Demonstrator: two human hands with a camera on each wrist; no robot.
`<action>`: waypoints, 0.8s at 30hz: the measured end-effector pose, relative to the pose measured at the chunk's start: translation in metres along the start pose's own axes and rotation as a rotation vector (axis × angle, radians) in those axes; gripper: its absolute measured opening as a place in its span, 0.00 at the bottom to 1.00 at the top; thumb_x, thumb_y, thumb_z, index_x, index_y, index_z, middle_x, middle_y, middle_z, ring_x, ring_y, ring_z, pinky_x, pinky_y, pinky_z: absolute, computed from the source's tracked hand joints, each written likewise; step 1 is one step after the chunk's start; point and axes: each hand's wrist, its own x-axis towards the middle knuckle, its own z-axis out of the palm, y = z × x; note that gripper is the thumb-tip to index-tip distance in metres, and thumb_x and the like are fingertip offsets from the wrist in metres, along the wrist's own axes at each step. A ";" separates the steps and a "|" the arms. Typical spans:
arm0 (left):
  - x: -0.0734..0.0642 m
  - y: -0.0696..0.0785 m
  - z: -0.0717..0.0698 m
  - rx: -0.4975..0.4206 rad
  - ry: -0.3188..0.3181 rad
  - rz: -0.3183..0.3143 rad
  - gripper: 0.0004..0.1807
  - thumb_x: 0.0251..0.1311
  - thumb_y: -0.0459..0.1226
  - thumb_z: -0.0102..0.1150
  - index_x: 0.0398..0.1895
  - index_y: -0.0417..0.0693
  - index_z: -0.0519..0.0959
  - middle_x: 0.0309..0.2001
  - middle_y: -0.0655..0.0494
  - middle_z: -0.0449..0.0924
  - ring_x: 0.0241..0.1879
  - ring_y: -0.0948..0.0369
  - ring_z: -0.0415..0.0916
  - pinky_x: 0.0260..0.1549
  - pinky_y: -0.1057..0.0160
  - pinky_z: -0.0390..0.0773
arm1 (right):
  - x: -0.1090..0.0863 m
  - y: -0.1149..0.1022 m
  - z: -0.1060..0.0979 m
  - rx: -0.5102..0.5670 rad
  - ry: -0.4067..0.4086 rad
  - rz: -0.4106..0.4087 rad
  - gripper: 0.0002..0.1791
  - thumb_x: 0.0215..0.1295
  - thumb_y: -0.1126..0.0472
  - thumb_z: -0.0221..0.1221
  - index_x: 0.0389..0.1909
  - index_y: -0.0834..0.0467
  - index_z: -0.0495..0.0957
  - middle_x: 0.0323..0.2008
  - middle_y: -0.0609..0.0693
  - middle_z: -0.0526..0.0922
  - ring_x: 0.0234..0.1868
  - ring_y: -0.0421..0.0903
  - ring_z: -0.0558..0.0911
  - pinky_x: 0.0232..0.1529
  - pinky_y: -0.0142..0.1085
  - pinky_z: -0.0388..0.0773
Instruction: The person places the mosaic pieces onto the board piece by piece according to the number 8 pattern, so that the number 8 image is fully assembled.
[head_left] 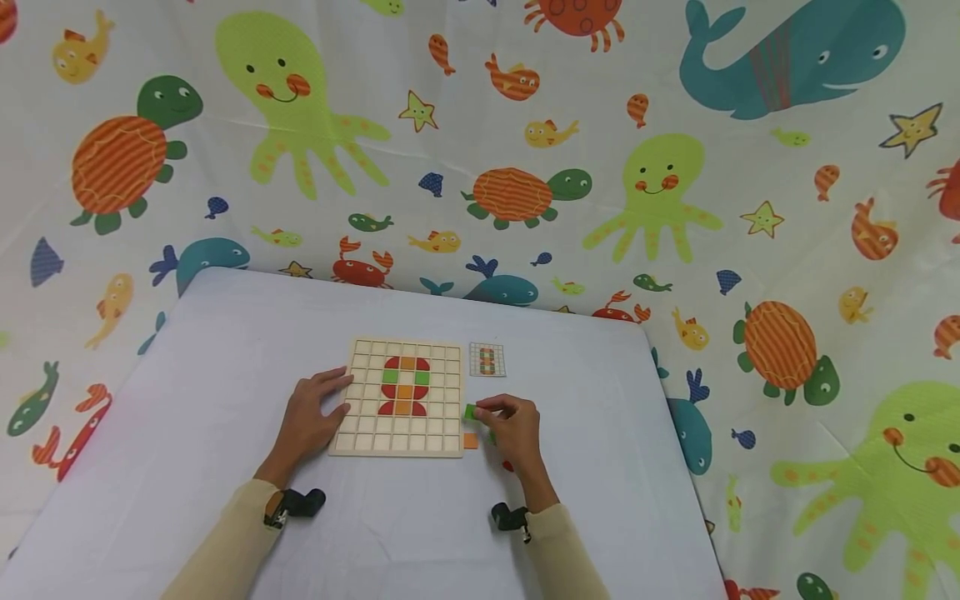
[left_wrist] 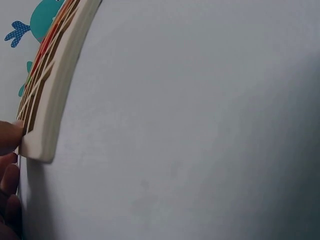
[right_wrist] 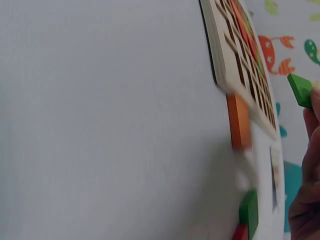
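My left hand [head_left: 306, 417], relaxed against the left edge of the gridded wooden board [head_left: 438, 408], should steady it while my right hand [head_left: 516, 427], pinching the green square tile [head_left: 470, 412] just beside the board's right edge, should carry the tile level and squarely aligned

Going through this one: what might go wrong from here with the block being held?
The right hand pinches the green block by one end, so it might twist or slip from the fingertips.

The orange block lies right by the corner of the grid board; a low pass could knock it.

The left hand touches only the board's left side, so a push might shift it.
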 end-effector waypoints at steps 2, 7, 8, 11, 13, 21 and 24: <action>0.000 0.000 0.000 -0.001 0.001 0.000 0.27 0.63 0.27 0.67 0.67 0.39 0.80 0.73 0.38 0.74 0.64 0.39 0.70 0.62 0.38 0.67 | -0.001 -0.006 0.010 0.010 -0.019 -0.003 0.04 0.58 0.58 0.78 0.32 0.49 0.93 0.31 0.46 0.91 0.22 0.39 0.74 0.21 0.28 0.68; 0.000 -0.002 0.001 -0.002 0.001 -0.008 0.27 0.63 0.28 0.67 0.68 0.39 0.80 0.74 0.38 0.74 0.65 0.39 0.69 0.63 0.37 0.67 | -0.005 -0.022 0.034 0.015 -0.058 -0.017 0.03 0.59 0.58 0.78 0.32 0.50 0.93 0.30 0.46 0.91 0.24 0.39 0.75 0.23 0.29 0.69; 0.000 -0.002 0.001 0.000 0.000 -0.008 0.27 0.63 0.28 0.67 0.68 0.40 0.80 0.74 0.38 0.74 0.65 0.40 0.69 0.63 0.37 0.67 | -0.005 -0.024 0.039 0.018 -0.063 -0.024 0.03 0.60 0.58 0.78 0.32 0.50 0.93 0.30 0.46 0.91 0.23 0.39 0.75 0.23 0.29 0.69; 0.000 -0.002 0.001 -0.004 0.002 -0.005 0.27 0.63 0.28 0.67 0.68 0.39 0.80 0.73 0.38 0.74 0.65 0.39 0.69 0.63 0.37 0.67 | -0.007 -0.030 0.054 0.010 -0.075 -0.032 0.03 0.60 0.57 0.77 0.33 0.50 0.93 0.29 0.44 0.91 0.24 0.39 0.75 0.24 0.30 0.69; 0.000 -0.001 0.001 -0.009 0.003 -0.001 0.27 0.63 0.28 0.67 0.68 0.39 0.80 0.73 0.38 0.74 0.65 0.39 0.69 0.63 0.37 0.67 | -0.008 -0.032 0.064 0.012 -0.086 -0.029 0.03 0.60 0.56 0.77 0.32 0.49 0.93 0.29 0.43 0.91 0.24 0.38 0.75 0.24 0.30 0.70; 0.000 -0.001 0.002 0.003 0.011 0.018 0.26 0.64 0.30 0.67 0.67 0.38 0.80 0.72 0.37 0.75 0.64 0.38 0.70 0.61 0.37 0.68 | -0.013 -0.039 0.102 -0.047 -0.126 -0.031 0.03 0.59 0.57 0.78 0.31 0.49 0.93 0.26 0.38 0.90 0.29 0.32 0.80 0.30 0.28 0.75; -0.001 -0.001 0.001 -0.006 0.010 0.022 0.26 0.63 0.29 0.67 0.67 0.38 0.80 0.72 0.37 0.75 0.64 0.39 0.69 0.61 0.37 0.67 | -0.014 -0.042 0.111 -0.069 -0.124 -0.031 0.03 0.59 0.58 0.78 0.31 0.49 0.93 0.25 0.38 0.89 0.29 0.31 0.81 0.32 0.28 0.76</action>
